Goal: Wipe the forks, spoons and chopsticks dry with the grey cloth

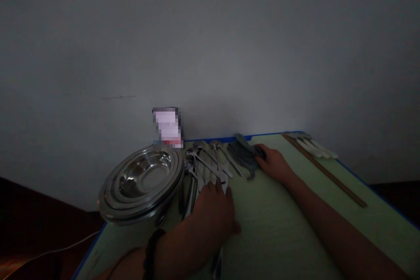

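My left hand (pixel 216 208) reaches down over a pile of metal cutlery (pixel 210 164), its fingertips touching the handles and its thumb held apart. Spoons, forks and other pieces lie crossed there. Below the palm the end of another metal utensil (pixel 216 264) shows; its middle is hidden under the hand. To the right of the pile, my right hand (pixel 274 164) grips the edge of a crumpled grey cloth (pixel 243 155) on the table.
Stacked stainless steel bowls (pixel 113 201) stand at the left of the pale green table (pixel 262 236). A blurred-out phone (pixel 168 127) leans against the wall (pixel 229 52). Brown chopsticks (pixel 328 173) and several white-handled forks (pixel 315 146) lie at the right.
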The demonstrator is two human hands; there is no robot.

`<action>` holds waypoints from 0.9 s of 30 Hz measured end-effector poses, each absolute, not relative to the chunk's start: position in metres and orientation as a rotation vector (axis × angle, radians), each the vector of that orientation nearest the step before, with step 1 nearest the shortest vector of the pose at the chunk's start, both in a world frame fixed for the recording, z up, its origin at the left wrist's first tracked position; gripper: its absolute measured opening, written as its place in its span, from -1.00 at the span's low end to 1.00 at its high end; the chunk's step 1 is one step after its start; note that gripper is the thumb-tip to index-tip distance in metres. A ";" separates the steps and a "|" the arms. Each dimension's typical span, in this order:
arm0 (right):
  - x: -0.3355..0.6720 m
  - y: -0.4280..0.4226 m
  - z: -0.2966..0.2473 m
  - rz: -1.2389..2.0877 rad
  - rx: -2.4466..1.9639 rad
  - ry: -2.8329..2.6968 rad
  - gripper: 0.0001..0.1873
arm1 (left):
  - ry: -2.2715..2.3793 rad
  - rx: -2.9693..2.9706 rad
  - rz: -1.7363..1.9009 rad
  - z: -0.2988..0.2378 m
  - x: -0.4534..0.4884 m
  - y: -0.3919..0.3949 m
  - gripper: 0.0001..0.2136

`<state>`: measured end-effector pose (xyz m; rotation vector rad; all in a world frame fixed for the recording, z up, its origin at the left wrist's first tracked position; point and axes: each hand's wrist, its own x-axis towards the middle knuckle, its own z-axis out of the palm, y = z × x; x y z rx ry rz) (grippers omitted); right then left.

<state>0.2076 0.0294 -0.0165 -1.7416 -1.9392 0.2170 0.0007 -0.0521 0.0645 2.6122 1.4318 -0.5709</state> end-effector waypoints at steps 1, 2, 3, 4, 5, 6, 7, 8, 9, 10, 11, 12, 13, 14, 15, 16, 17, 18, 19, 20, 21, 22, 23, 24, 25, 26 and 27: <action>0.208 0.029 -0.016 0.219 -1.741 -1.933 -0.67 | 1.438 2.622 -0.591 0.064 0.001 -0.052 -0.30; 0.208 0.029 -0.016 0.221 -1.741 -1.928 -0.68 | 1.444 2.641 -0.597 0.063 0.002 -0.053 -0.32; 0.208 0.029 -0.016 0.225 -1.737 -1.925 -0.68 | 1.455 2.659 -0.595 0.061 0.003 -0.053 -0.34; 0.208 0.030 -0.015 0.230 -1.732 -1.924 -0.68 | 1.473 2.670 -0.589 0.059 0.003 -0.053 -0.35; 0.208 0.030 -0.015 0.231 -1.726 -1.924 -0.68 | 1.498 2.675 -0.579 0.056 0.003 -0.054 -0.37; 0.208 0.030 -0.015 0.229 -1.723 -1.926 -0.68 | 1.521 2.679 -0.567 0.053 0.003 -0.054 -0.38; 0.208 0.030 -0.015 0.222 -1.725 -1.925 -0.68 | 1.545 2.682 -0.552 0.050 0.003 -0.054 -0.39; 0.208 0.030 -0.014 0.215 -1.728 -1.927 -0.68 | 1.558 2.697 -0.530 0.047 0.003 -0.055 -0.41; 0.208 0.030 -0.014 0.210 -1.730 -1.928 -0.68 | 1.567 2.716 -0.516 0.044 0.004 -0.056 -0.43; 0.209 0.031 -0.014 0.204 -1.729 -1.928 -0.68 | 1.574 2.740 -0.500 0.041 0.004 -0.057 -0.44; 0.209 0.031 -0.014 0.200 -1.727 -1.927 -0.68 | 1.584 2.769 -0.482 0.038 0.004 -0.058 -0.45; 0.209 0.031 -0.014 0.199 -1.727 -1.924 -0.68 | 1.601 2.796 -0.465 0.036 0.005 -0.059 -0.45; 0.208 0.031 -0.014 0.201 -1.729 -1.922 -0.67 | 1.629 2.819 -0.450 0.033 0.006 -0.061 -0.46; 0.208 0.031 -0.014 0.204 -1.736 -1.919 -0.67 | 1.659 2.837 -0.440 0.031 0.008 -0.063 -0.48; 0.208 0.031 -0.014 0.206 -1.744 -1.916 -0.67 | 1.689 2.850 -0.433 0.029 0.009 -0.064 -0.49; 0.208 0.031 -0.014 0.207 -1.749 -1.916 -0.67 | 1.710 2.862 -0.425 0.026 0.010 -0.065 -0.50; 0.208 0.031 -0.014 0.208 -1.747 -1.920 -0.67 | 1.725 2.872 -0.416 0.024 0.011 -0.066 -0.50; 0.208 0.031 -0.014 0.205 -1.741 -1.925 -0.67 | 1.733 2.880 -0.401 0.022 0.012 -0.067 -0.50; 0.208 0.031 -0.014 0.200 -1.735 -1.929 -0.67 | 1.742 2.882 -0.386 0.020 0.013 -0.067 -0.50; 0.208 0.030 -0.014 0.196 -1.731 -1.932 -0.67 | 1.756 2.879 -0.371 0.018 0.014 -0.067 -0.49; 0.208 0.030 -0.015 0.195 -1.732 -1.933 -0.67 | 1.771 2.873 -0.360 0.016 0.014 -0.067 -0.49; 0.208 0.030 -0.015 0.193 -1.738 -1.933 -0.67 | 1.784 2.864 -0.357 0.015 0.015 -0.067 -0.49; 0.208 0.030 -0.015 0.191 -1.745 -1.932 -0.67 | 1.792 2.859 -0.360 0.015 0.015 -0.067 -0.49; 0.208 0.030 -0.015 0.189 -1.750 -1.933 -0.67 | 1.791 2.858 -0.370 0.015 0.015 -0.067 -0.48; 0.209 0.030 -0.016 0.187 -1.751 -1.935 -0.67 | 1.784 2.858 -0.386 0.016 0.015 -0.066 -0.48; 0.209 0.030 -0.016 0.187 -1.749 -1.935 -0.67 | 1.766 2.857 -0.406 0.018 0.015 -0.065 -0.47; 0.208 0.030 -0.016 0.187 -1.747 -1.935 -0.67 | 1.744 2.847 -0.434 0.021 0.015 -0.064 -0.47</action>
